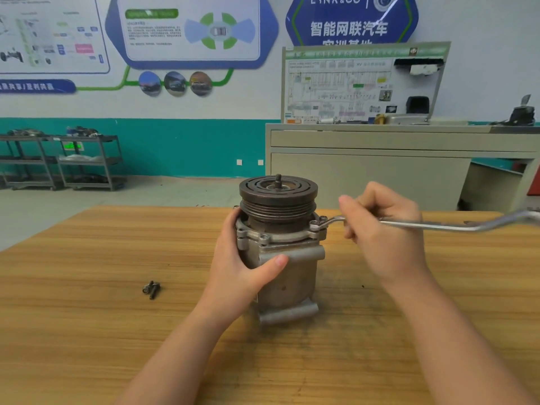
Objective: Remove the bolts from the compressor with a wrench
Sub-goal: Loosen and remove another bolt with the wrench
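A grey metal compressor (287, 276) stands upright on the wooden table (87, 317), its dark grooved pulley (277, 197) on top. My left hand (242, 258) grips the compressor body from the left, thumb across its front. My right hand (382, 229) holds a long silver ring wrench (438, 226) near its head. The wrench's ring end sits over a bolt (315, 225) on the flange's right side. Another bolt (264, 238) shows at the flange front. Two loose dark bolts (152, 288) lie on the table to the left.
A beige workbench (380, 159) with a wiring-diagram board stands behind the table. Metal shelf racks (64, 162) stand at the far left against a teal and white wall with posters. The wrench handle reaches out past the right edge of view.
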`<state>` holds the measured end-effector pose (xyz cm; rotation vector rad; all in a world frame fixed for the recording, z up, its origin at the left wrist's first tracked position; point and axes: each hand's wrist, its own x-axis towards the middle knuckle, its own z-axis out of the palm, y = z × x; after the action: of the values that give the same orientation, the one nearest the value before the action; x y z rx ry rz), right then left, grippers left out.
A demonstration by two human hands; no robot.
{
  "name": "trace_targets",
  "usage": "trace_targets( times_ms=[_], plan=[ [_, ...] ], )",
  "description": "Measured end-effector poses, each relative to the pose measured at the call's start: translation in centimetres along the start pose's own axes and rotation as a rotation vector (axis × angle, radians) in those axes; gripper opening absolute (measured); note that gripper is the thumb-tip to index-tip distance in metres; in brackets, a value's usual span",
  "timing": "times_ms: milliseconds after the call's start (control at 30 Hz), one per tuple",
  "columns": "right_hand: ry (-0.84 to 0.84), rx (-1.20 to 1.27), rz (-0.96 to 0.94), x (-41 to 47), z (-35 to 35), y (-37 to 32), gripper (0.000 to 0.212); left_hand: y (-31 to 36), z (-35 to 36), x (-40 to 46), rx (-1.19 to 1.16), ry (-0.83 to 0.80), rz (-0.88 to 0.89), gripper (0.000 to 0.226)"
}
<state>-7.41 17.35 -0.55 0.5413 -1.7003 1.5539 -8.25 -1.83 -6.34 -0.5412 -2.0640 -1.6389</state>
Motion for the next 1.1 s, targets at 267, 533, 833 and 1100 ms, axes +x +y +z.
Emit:
trace_targets(
  times_ms=[267,533,833,1100],
  plan=[
    [-0.174,0.724,0.502,1.5,-1.3,2.5,0.034,0.2,0.0,-0.1,0.026,0.001,-0.023,0.091],
    [0.107,0.628,0.401,1.6,-1.4,1.9,0.051,0.0,-0.2,0.0,0.031,-0.024,-0.041,0.089],
    [0.072,-0.097,-0.009,-0.4,0.2,-0.9,0.039,-0.2,-0.3,0.0,0.036,-0.021,-0.028,0.086],
    [0.118,-0.512,-0.211,-1.7,2.5,-3.6,0.045,-0.4,-0.1,0.1,0.040,-0.026,-0.039,0.104]
  ],
)
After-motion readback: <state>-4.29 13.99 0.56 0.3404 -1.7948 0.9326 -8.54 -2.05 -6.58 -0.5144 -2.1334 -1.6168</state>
